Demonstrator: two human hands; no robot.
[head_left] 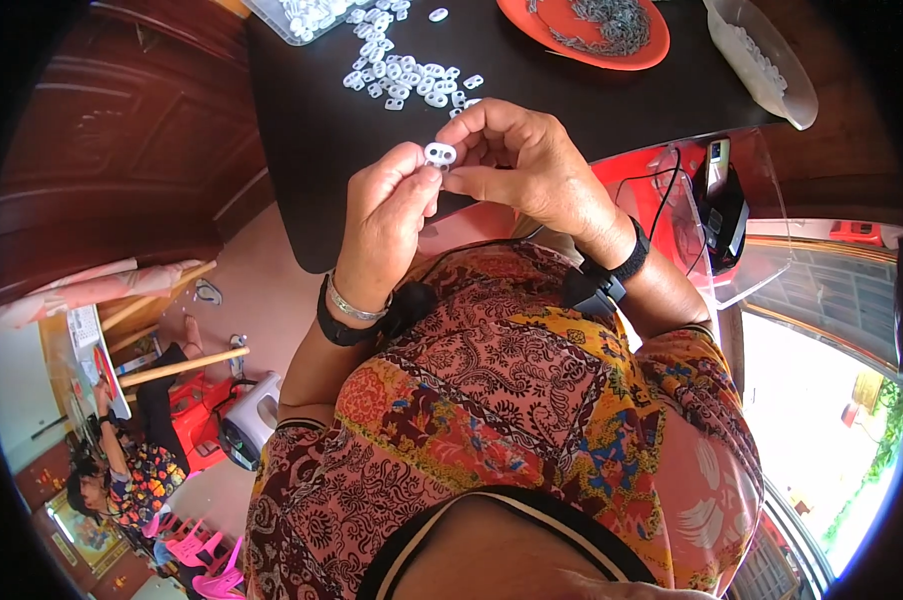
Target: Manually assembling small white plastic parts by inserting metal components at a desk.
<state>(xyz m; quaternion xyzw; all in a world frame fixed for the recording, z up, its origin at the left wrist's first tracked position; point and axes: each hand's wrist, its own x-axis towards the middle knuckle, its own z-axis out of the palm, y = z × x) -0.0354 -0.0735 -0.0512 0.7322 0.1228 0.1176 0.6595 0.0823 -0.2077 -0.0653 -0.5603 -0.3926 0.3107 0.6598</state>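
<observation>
Your fingers (pixel 427 172) on the left hand (pixel 390 222) pinch one end of a small white plastic piece (pixel 440 154), thumb pressed against forefinger on its lower left edge. Your right hand (pixel 528 163) closes on it from the other side, the forefinger curling over its top and the thumb lying under it, so both hands grip the same piece above the near edge of the black table (pixel 322 150). The right forefinger covers the piece's right end, and you cannot tell whether anything is threaded through it.

The piece is a flat, rounded oblong, glossy white, with two holes side by side.

Beyond your hands, a loose scatter of like white pieces (pixel 402 75) lies on the table, running up to a clear tray (pixel 282 22) that the picture's top edge cuts off. To the right sits an orange plate (pixel 532 30) with a grey tangle (pixel 602 25) on it, too fine to make out. A pale oval bowl (pixel 772 70) stands at the table's right corner, its contents blurred. Dark bands circle both wrists, and a silver bangle (pixel 357 308) sits on the left one.
</observation>
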